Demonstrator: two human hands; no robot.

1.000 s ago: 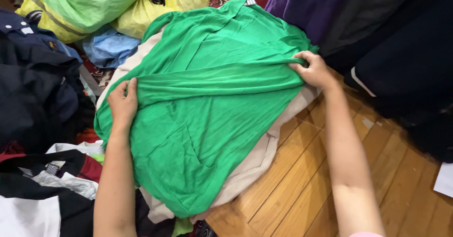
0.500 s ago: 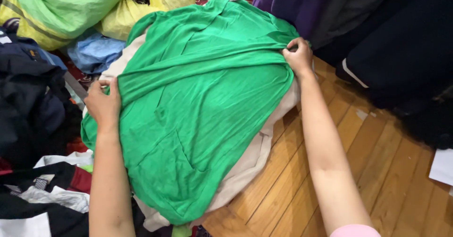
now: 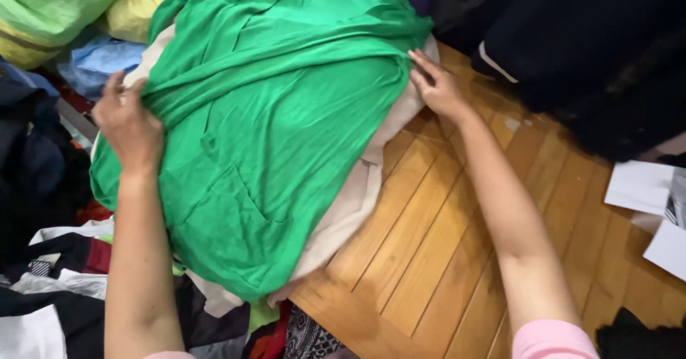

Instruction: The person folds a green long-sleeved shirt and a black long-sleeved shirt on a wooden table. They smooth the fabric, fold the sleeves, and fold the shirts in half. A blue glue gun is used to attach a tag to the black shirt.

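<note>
left hand (image 3: 130, 125): we grip the green garment's (image 3: 279, 137) left fold edge, fingers curled on cloth.
garment: lies between our hands on a beige cloth (image 3: 357, 202); the fold runs hand to hand.
right hand (image 3: 437, 87): fingers flat, pressing its right edge, beside the wooden floor (image 3: 429, 259).
change: both hands sit farther apart than half a second ago; the right no longer pinches.

A warm brown wooden floor (image 3: 457, 245) of narrow planks runs diagonally under even, soft light. White papers (image 3: 643, 187) lie at the right edge. Dark fabric (image 3: 586, 52) is heaped along the top right. A yellow-green bag (image 3: 50, 9) sits at top left, mixed clothes (image 3: 50, 295) piled at lower left.
</note>
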